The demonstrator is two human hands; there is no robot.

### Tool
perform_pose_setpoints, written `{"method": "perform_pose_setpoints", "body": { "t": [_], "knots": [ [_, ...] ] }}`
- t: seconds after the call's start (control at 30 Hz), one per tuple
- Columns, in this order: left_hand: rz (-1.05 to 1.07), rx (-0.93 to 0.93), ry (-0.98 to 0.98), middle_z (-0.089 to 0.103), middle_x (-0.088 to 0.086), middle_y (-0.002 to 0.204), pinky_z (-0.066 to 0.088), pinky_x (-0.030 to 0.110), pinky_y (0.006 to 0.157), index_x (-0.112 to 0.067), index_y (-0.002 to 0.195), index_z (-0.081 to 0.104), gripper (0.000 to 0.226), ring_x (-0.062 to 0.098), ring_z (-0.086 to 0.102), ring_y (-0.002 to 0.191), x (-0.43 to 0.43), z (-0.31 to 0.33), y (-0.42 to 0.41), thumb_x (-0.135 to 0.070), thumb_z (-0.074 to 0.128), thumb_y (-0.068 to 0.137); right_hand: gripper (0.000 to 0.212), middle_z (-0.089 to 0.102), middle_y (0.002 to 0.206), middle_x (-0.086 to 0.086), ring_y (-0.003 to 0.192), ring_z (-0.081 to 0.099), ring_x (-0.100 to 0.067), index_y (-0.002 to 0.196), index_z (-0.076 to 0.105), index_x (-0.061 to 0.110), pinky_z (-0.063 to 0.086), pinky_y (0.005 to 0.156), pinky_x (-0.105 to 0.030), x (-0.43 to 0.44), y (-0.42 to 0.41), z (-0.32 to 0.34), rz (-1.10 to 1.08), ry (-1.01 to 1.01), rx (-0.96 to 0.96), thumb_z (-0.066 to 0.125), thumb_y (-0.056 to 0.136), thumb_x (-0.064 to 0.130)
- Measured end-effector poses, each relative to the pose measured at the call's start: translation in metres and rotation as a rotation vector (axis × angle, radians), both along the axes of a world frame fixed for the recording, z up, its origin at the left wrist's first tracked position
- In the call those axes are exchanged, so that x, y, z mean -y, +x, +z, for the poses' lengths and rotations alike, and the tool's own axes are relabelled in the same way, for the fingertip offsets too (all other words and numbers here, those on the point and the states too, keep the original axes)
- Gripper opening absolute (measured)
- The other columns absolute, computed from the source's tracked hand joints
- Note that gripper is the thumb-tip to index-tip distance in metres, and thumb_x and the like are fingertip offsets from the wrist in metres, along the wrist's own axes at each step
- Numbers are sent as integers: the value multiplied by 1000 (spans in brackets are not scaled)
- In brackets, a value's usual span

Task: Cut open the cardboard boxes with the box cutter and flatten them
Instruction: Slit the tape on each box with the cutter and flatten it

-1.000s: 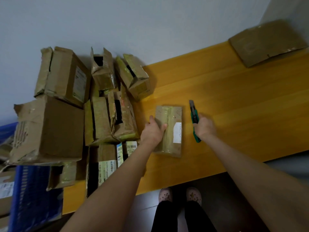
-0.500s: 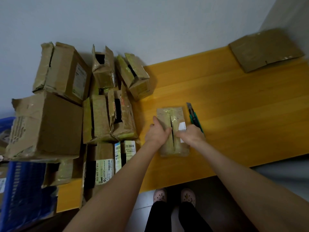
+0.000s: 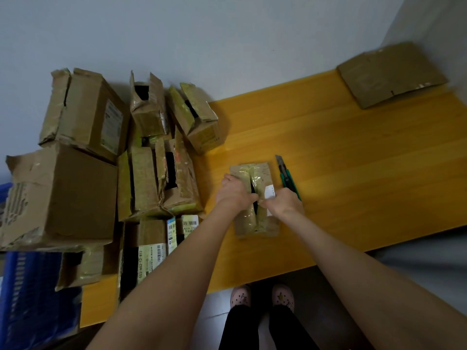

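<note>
A small taped cardboard box lies on the yellow wooden table with a dark slit running down the middle of its top. My left hand grips the left flap at the slit. My right hand grips the right flap, beside a white label. The two flaps are parted a little. The green box cutter lies loose on the table just right of the box, blade end pointing away from me, its near end hidden behind my right hand.
A pile of several torn-open cardboard boxes fills the table's left side, stacked against the wall. A flattened box lies at the far right corner. A blue crate stands at the lower left. My feet show below the table's front edge.
My right hand let go of the box cutter, which now lies on the table, and moved left onto the box. Both hands now pull its top flaps apart along the slit.
</note>
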State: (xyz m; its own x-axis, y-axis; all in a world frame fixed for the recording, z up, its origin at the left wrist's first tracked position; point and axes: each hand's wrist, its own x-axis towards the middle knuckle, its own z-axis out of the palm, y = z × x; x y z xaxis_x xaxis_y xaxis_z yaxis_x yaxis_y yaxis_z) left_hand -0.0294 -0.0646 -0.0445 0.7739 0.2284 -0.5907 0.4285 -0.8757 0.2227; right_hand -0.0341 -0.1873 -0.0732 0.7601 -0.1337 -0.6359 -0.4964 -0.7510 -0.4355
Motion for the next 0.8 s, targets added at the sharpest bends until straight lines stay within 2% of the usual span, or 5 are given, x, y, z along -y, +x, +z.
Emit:
{"method": "perform_pose_setpoints", "body": {
  "t": [0.17, 0.23, 0.33, 0.47, 0.8],
  "knots": [
    [-6, -37, -124, 34, 18, 145, 51, 44, 95, 8, 148, 11, 91, 36, 47, 125, -15, -4, 5, -41, 61, 89, 33, 62, 81, -3, 76, 62, -24, 81, 58, 11, 39, 53, -26, 2, 0, -1, 21, 51, -15, 69, 84, 41],
    [8, -55, -156, 37, 18, 142, 56, 44, 85, 7, 147, 13, 87, 36, 51, 119, -19, -4, 6, -39, 60, 90, 34, 62, 79, -3, 72, 61, -23, 82, 57, 10, 38, 52, -26, 2, -1, 0, 35, 59, -13, 68, 85, 42],
    [68, -91, -247, 45, 16, 132, 61, 42, 70, 5, 142, 26, 73, 35, 59, 107, -24, -2, 5, -33, 61, 90, 43, 50, 64, 0, 55, 49, -18, 65, 43, 13, 32, 47, -26, 3, -3, 0, 40, 59, -17, 67, 87, 41],
    [104, -132, -315, 51, 12, 125, 61, 41, 68, 2, 132, 36, 52, 32, 62, 103, -31, 2, 4, -27, 57, 94, 47, 44, 62, 1, 55, 43, -17, 62, 37, 16, 31, 48, -27, 3, -2, 0, 45, 75, -19, 68, 86, 41],
    [145, -118, -431, 51, 17, 130, 60, 38, 69, 2, 134, 38, 43, 34, 59, 110, -39, 9, -3, -21, 48, 99, 42, 48, 66, 0, 58, 48, -18, 64, 41, 16, 38, 53, -28, 4, -2, -1, 72, 105, -26, 67, 87, 41]
  ]
}}
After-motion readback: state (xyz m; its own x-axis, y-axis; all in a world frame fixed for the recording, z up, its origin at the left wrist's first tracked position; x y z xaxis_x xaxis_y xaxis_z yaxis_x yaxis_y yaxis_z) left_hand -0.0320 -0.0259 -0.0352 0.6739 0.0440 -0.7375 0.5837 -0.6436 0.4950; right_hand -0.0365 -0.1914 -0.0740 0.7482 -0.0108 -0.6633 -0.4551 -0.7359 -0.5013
